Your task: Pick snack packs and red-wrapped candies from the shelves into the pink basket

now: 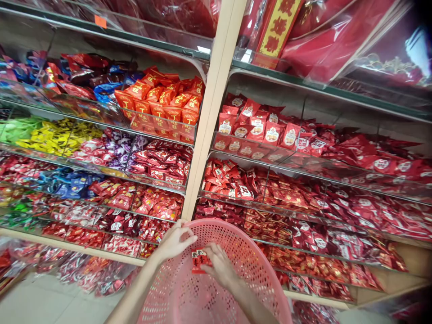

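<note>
A pink perforated plastic basket (266,274) stands at the bottom centre, in front of the shelves. My right hand (219,265) is over the inside of the basket, its fingers closed on a small red candy packet (198,261) with black characters on a pale patch. My left hand (176,241) is at the basket's upper left rim, thumb and fingers curled toward each other. Whether it pinches the rim or something small cannot be made out.
Tiered shelves with clear fronts hold wrapped sweets: orange-red bags (172,105), yellow packets (56,137) and red packets (272,130). A pale wooden post (211,90) divides them. Bagged sweets (91,272) lie below at left, beside the tiled floor (50,299).
</note>
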Demonstrator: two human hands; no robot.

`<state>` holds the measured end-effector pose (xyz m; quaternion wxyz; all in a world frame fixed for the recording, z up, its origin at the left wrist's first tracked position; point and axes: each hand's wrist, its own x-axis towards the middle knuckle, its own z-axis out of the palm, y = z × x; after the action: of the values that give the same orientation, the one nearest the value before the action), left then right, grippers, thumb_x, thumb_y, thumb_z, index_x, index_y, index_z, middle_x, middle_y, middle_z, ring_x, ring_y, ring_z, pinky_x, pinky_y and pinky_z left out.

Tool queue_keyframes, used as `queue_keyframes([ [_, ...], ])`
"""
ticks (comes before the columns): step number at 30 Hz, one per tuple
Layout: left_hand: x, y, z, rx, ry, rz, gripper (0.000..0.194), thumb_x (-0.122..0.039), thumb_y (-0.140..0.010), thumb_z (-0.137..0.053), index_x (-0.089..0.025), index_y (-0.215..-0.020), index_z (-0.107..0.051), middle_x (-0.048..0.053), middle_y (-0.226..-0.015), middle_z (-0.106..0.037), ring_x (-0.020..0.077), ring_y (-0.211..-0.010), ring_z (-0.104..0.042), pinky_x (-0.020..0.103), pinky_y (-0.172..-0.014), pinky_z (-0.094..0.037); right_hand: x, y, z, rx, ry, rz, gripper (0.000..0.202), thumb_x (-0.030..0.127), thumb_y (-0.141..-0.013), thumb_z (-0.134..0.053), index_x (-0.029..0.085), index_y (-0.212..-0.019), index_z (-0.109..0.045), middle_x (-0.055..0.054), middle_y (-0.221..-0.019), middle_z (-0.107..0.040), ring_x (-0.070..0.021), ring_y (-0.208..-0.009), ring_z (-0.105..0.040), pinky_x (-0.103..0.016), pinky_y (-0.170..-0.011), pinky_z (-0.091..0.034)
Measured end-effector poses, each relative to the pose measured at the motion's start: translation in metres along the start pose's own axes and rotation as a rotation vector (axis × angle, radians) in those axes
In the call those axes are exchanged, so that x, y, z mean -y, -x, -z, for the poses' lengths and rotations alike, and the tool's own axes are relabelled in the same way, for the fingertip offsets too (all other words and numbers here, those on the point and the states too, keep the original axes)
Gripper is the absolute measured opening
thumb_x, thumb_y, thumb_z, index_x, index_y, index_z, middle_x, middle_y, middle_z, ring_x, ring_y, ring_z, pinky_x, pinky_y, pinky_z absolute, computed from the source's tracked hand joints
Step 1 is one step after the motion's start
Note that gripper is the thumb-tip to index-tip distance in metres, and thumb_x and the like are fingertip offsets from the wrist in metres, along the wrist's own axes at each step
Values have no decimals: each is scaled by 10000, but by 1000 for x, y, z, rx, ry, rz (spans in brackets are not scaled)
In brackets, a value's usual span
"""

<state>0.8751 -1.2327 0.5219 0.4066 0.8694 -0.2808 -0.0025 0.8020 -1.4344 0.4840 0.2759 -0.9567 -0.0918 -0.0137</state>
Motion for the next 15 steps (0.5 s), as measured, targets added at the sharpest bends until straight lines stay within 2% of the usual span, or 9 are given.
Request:
queue_keyframes([
  [2, 0, -1, -1, 0, -27, -3, 331, -539, -815, -481, -244, -830, -631, 22, -1056, -484, 182, -1006, -510, 320, -900, -391, 17, -2, 11, -14, 41, 91, 357, 245, -765, -626, 259, -1116, -561, -41, -1166, -545, -231, -1079, -489, -359, -924, -386],
  [4, 2, -2, -2, -3, -67, -19, 337, -540, -814, -479, -238, -824, -629, 28, -1055, -481, 189, -1008, -506, 323, -885, -396, 35, -8, 34, -84, 59, 197, 319, 263, -826, -563, 251, -1144, -534, -45, -1140, -548, -211, -1056, -494, -335, -905, -402],
  [7, 4, -4, -4, -12, -122, -27, 338, -530, -812, -481, -225, -825, -627, 44, -1064, -472, 202, -1013, -501, 334, -873, -400, 57, -26, 88, -251, 96, 321, 245, 288, -888, -468, 251, -1119, -540, -45, -1069, -572, -200, -1013, -507, -349, -906, -392],
  [10, 6, -3, -5, -9, -135, -11, 316, -508, -810, -490, -221, -815, -622, 48, -1057, -463, 202, -995, -508, 336, -867, -401, 67, -53, 151, -402, 210, 327, 240, 294, -901, -436, 209, -1097, -546, -68, -1028, -597, -213, -973, -511, -363, -870, -389],
  [11, 6, -3, -5, -8, -131, -10, 304, -498, -809, -494, -222, -811, -619, 46, -1054, -461, 200, -994, -508, 334, -867, -400, 67, -63, 169, -397, 276, 286, 238, 290, -894, -449, 203, -1093, -545, -74, -1040, -600, -218, -967, -506, -361, -853, -385],
  [13, 5, -3, -4, -11, -127, -6, 281, -483, -806, -504, -224, -807, -615, 42, -1046, -460, 197, -991, -509, 327, -864, -399, 64, -81, 199, -300, 435, 154, 244, 294, -869, -494, 207, -1091, -543, -78, -1084, -599, -235, -1015, -476, -371, -854, -353],
  [15, 5, -2, -4, -17, -126, 1, 267, -472, -802, -511, -227, -810, -614, 41, -1038, -461, 196, -986, -512, 323, -861, -399, 58, -97, 218, -212, 505, 79, 253, 324, -815, -574, 199, -1035, -575, -89, -1048, -618, -261, -1021, -471, -389, -842, -326],
])
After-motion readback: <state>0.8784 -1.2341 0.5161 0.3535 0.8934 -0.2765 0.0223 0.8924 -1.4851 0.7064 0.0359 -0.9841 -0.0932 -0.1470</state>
